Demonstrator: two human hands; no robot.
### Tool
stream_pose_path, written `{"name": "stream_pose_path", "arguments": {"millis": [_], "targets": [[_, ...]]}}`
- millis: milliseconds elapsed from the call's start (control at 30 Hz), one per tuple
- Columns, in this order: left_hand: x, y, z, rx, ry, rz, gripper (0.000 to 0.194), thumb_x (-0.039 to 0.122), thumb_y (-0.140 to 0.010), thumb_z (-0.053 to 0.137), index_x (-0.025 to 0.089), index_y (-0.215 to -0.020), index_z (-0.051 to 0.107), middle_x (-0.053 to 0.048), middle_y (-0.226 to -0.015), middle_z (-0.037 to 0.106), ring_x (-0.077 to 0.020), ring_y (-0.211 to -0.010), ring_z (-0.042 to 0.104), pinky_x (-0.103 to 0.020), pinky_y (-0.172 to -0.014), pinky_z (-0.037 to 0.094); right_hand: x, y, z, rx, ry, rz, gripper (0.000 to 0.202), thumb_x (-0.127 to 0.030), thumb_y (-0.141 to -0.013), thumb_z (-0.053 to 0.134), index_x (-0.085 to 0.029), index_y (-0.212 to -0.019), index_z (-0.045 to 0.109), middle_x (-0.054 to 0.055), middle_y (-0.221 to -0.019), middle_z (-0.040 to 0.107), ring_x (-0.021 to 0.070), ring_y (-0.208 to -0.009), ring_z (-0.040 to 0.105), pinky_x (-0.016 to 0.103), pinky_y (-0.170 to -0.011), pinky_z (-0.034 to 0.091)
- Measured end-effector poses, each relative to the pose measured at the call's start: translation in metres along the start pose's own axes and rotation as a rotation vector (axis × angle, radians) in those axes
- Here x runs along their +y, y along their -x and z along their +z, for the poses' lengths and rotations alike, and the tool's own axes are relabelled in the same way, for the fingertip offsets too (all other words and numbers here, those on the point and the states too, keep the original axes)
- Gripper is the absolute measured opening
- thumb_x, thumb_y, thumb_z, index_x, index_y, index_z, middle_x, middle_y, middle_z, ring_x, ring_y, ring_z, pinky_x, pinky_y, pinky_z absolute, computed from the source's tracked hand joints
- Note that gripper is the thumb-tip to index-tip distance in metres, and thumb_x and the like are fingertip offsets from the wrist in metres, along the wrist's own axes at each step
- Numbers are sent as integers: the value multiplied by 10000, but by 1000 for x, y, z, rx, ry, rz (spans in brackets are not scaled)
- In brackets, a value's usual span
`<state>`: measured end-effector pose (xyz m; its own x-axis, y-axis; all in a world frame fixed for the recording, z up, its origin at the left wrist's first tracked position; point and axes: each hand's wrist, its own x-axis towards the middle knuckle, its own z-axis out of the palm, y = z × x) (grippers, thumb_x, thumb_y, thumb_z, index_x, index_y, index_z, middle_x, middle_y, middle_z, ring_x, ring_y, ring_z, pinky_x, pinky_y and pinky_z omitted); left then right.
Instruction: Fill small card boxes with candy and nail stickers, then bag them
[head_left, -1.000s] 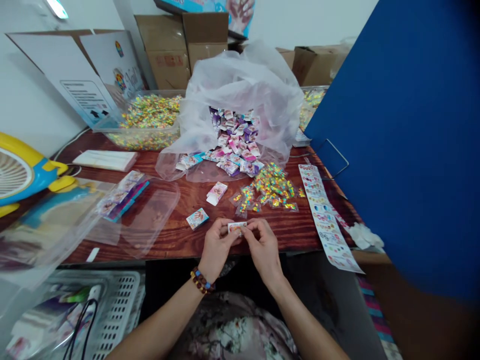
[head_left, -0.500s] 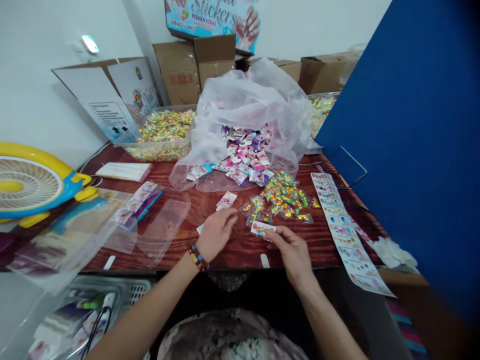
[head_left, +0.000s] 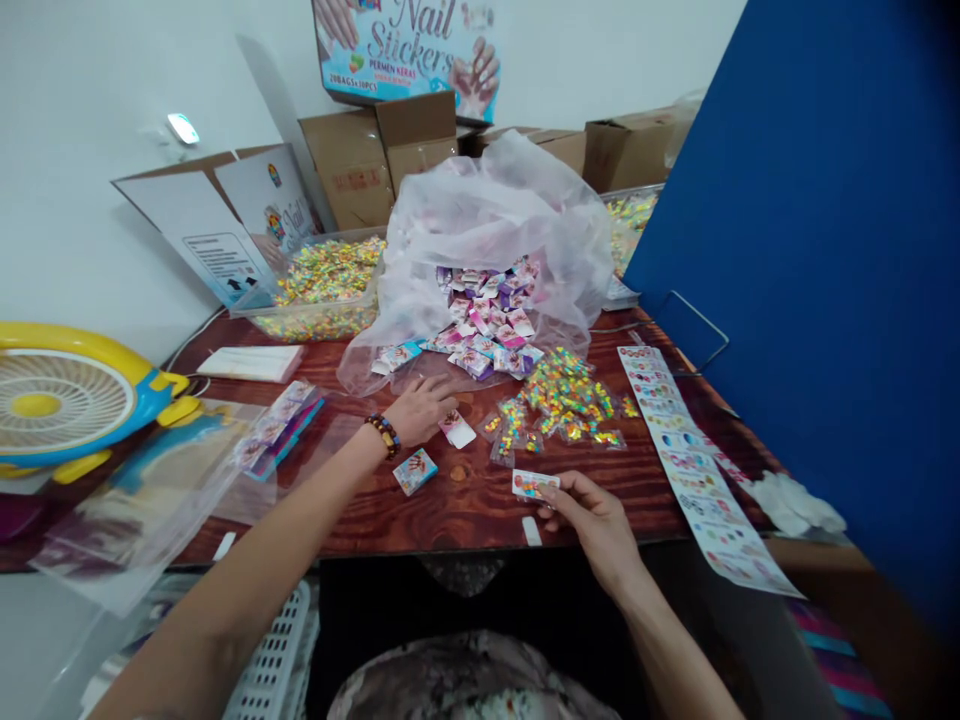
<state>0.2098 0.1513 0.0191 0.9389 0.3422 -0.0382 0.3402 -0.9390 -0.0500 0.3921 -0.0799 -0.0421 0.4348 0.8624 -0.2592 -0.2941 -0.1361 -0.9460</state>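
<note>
My left hand [head_left: 421,408] reaches over the table, its fingertips at the edge of a small pink-and-white box [head_left: 457,429]. Whether it grips that box is hard to tell. A blue box [head_left: 415,471] lies just in front of my left wrist. Between the fingers and thumb of my right hand [head_left: 592,510] is a sticker strip [head_left: 535,485], with a small candy packet partly visible beneath it. Beyond it lies a pile of candy packets [head_left: 566,395]. Many small boxes [head_left: 487,320] spill from a translucent plastic bag [head_left: 502,215].
A tub of candy packets [head_left: 319,320] stands at the back left, near a yellow-and-blue fan [head_left: 75,395]. Long sticker sheets [head_left: 679,455] lie on the right, beside a blue panel [head_left: 810,300]. Plastic sleeves and boxes [head_left: 281,425] lie on the left.
My left hand has moved forward and left to the small pink-and-white box, uncovering the blue box. My right hand still holds the strip, slightly nearer the table's front edge. The camera view has shifted.
</note>
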Motion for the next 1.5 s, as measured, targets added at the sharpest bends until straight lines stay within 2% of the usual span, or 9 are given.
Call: {"name": "stream_pose_path", "arguments": {"millis": [167, 367, 500, 567, 667, 833, 1200, 1367, 1500], "targets": [[14, 21, -16, 85, 155, -101, 317, 295, -840, 625, 183, -1130, 565, -105, -1112, 631, -259, -1079, 567, -415, -936, 445, -13, 8, 1, -44, 90, -149, 289, -456, -698, 755, -189, -713, 645, 12, -715, 677, 149, -637, 608, 249, -600, 489], [76, 57, -24, 312, 529, -256, 288, 275, -854, 615, 173, -1111, 534, -68, -1023, 632, -198, -925, 630, -320, -808, 504, -57, 26, 29, -274, 424, -574, 95, -234, -849, 621, -208, -758, 624, 79, -1186, 640, 217, -1071, 608, 346, -904, 457], [103, 73, -13, 427, 562, -365, 250, 248, -847, 604, 185, -1080, 540, -57, -999, 650, -194, -917, 643, -320, -810, 517, -65, 33, 43, -368, 635, -707, 102, -152, -849, 563, -223, -790, 607, 87, -1204, 641, 231, -1118, 586, 384, -947, 438], [108, 79, -6, 452, 539, -387, 244, 250, -848, 606, 188, -1077, 548, -57, -1005, 660, -195, -921, 649, -324, -820, 521, -63, 34, 44, -415, 662, -681, 110, -146, -842, 552, -227, -790, 608, 78, -1180, 659, 234, -1084, 601, 386, -935, 446], [113, 84, 2, 453, 487, -359, 254, 275, -851, 620, 189, -1081, 554, -61, -1018, 676, -201, -925, 660, -330, -820, 531, -62, 31, 41, -426, 580, -472, 71, -209, -834, 579, -220, -784, 627, 52, -1011, 717, 203, -895, 652, 323, -798, 496], [122, 86, 4, 416, 435, -369, 298, 331, -857, 634, 181, -1101, 548, -68, -1023, 680, -210, -918, 666, -337, -820, 535, -76, 13, 40, -245, 294, -123, 171, -352, -754, 647, -206, -708, 570, -19, -667, 668, 148, -595, 635, 222, -523, 465], [134, 78, -9, 286, 257, -408, 270, 362, -875, 602, 185, -1077, 568, -60, -978, 685, -209, -858, 672, -292, -712, 524, -76, 2, 55, -235, 641, -218, 148, -296, -768, 614, -218, -647, 647, -41, -486, 601, 119, -423, 544, 211, -452, 355], [136, 77, -4, 293, 247, -444, 279, 351, -869, 612, 183, -1086, 560, -68, -993, 685, -217, -874, 669, -297, -714, 527, -71, 3, 56, -324, 587, -195, 160, -297, -783, 584, -201, -700, 681, -24, -570, 643, 117, -481, 578, 204, -487, 382], [137, 77, -1, 313, 261, -447, 276, 367, -878, 599, 189, -1084, 557, -65, -996, 681, -209, -867, 665, -285, -700, 525, -71, -1, 49, -421, 486, -107, 181, -296, -780, 560, -192, -706, 688, -35, -465, 588, 80, -371, 432, 186, -405, 293]]}}
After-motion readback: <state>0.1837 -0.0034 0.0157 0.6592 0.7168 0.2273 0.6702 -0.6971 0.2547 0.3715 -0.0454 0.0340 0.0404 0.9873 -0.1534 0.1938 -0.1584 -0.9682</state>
